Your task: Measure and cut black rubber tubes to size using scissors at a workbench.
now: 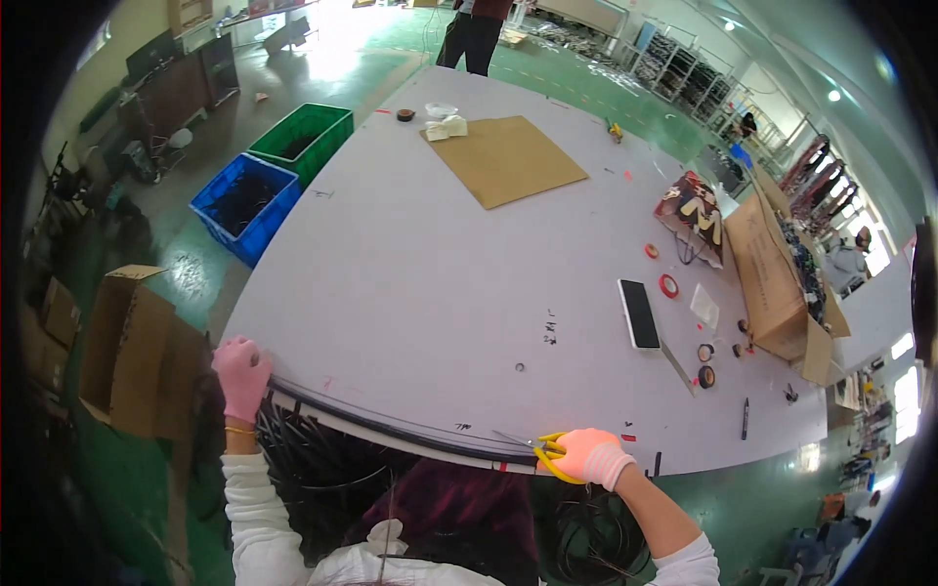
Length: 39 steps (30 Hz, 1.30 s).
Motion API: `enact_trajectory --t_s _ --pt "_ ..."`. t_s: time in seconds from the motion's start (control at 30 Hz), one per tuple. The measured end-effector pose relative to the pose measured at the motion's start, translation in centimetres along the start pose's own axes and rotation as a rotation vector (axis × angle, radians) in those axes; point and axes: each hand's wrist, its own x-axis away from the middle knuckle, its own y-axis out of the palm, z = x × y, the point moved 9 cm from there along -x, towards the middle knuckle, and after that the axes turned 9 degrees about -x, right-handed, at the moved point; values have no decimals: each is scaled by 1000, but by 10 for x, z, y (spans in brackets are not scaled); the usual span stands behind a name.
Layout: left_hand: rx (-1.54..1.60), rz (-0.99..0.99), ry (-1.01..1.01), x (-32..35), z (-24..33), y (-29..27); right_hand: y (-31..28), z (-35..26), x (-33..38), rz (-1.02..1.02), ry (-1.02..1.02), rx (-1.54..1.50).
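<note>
A black cable (391,420) runs along the near edge of the white table. My left hand (241,376), in a pink glove, is closed at the near left corner, where the left end of the cable meets it; the palm side is hidden. At the other end, my right hand (586,455), in a peach glove, grips yellow-handled scissors (551,445). Their thin blades point left, just above the cable on the tabletop. Below the table edge, more black cables (313,449) hang in a bundle by my left arm, and a black coil (591,532) sits below my right hand.
The white table (410,283) carries a brown cardboard sheet (508,161), a phone (639,314), tape rolls (668,285), a pen (746,418) and a patterned bag (692,215). A carton (767,273) stands right; blue (244,210) and green (322,127) crates stand left. Another person (473,39) stands beyond.
</note>
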Motion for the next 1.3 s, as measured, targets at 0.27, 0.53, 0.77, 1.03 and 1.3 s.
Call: enact_trajectory --t_s 0.27,0.53,0.77,1.03,1.3 --pt "108 -110 195 54 186 -16 2 7 -11 82 -67 -34" --pt "504 -402 472 119 386 -23 3 10 -10 36 -8 -68" --pt "399 -389 417 122 394 -13 2 10 -9 34 -9 -59" --pt "363 -375 408 123 400 -8 4 13 -12 55 -26 -80" --pt "304 -550 466 119 408 3 6 19 7 300 -233 -248"
